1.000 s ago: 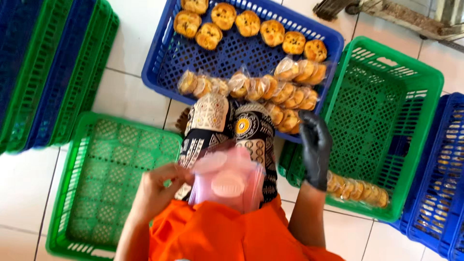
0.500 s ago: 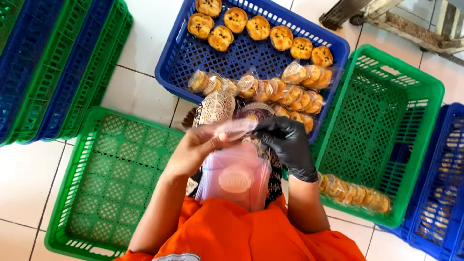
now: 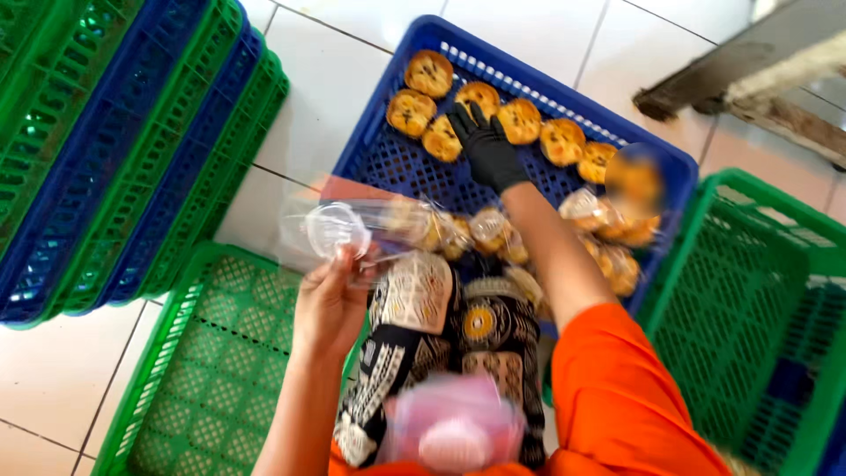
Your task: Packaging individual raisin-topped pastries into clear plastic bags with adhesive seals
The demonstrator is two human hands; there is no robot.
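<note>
From the head view I see my right hand [image 3: 486,148], in a black glove, reaching out over the blue crate [image 3: 381,159] with its fingers spread across the row of round golden buns [image 3: 429,72] at the far side; it rests on or just above one bun, and I cannot tell whether it has a grip on it. My bare left hand [image 3: 330,295] is nearer to me, curled closed around the edge of a clear plastic bag [image 3: 352,231], which it holds up open above the near rim of the blue crate and the corner of the green crate [image 3: 211,370] below. Bagged buns [image 3: 493,231] lie in the near half of the blue crate. A stack of green and blue crates [image 3: 115,150] stands at my left, and another green crate [image 3: 749,300] sits at my right on the white tiled floor [image 3: 308,97]. A blurred pile of pinkish bags [image 3: 454,423] lies on my lap.
</note>
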